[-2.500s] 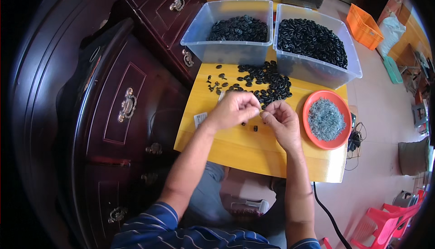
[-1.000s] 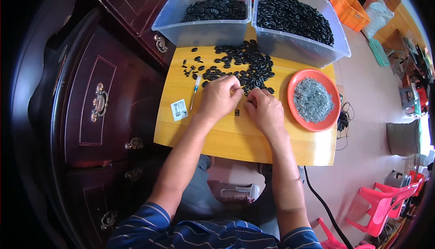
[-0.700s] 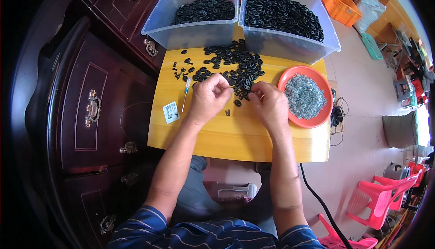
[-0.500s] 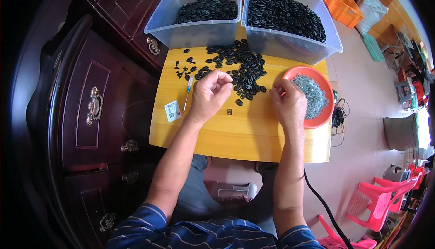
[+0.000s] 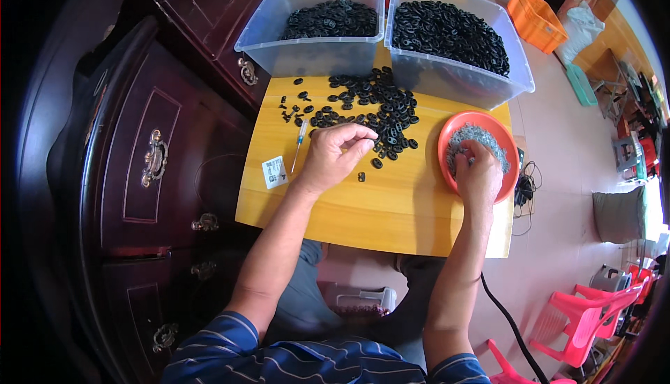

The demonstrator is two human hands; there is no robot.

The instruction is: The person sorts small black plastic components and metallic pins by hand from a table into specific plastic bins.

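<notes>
My left hand (image 5: 333, 157) hovers over the table beside the near edge of a spread of small black oval pieces with holes (image 5: 399, 113). Its thumb and forefinger are pinched together; whatever sits between them is too small to make out. My right hand (image 5: 483, 180) reaches into an orange-red bowl (image 5: 444, 148), fingertips down among thin silvery metal bits (image 5: 494, 141). Those fingers are drawn together, and their tips are partly hidden. Close to my left hand lie a slim screwdriver (image 5: 299, 145) and a white printed label (image 5: 275, 172). A tiny dark rectangular piece (image 5: 361, 176) rests alone nearer me.
Two clear plastic bins (image 5: 314, 56) (image 5: 460, 73) full of black pieces stand along the yellow table's (image 5: 335, 220) far edge. Dark wooden drawers (image 5: 146, 153) border the left. On the floor at right are an orange crate (image 5: 534, 21), a cable (image 5: 527, 187) and pink chairs (image 5: 583, 314).
My right hand has moved from beside the bowl's left rim into the metal bits. The left hand remains pinched near the black pieces. The whole view has shifted slightly.
</notes>
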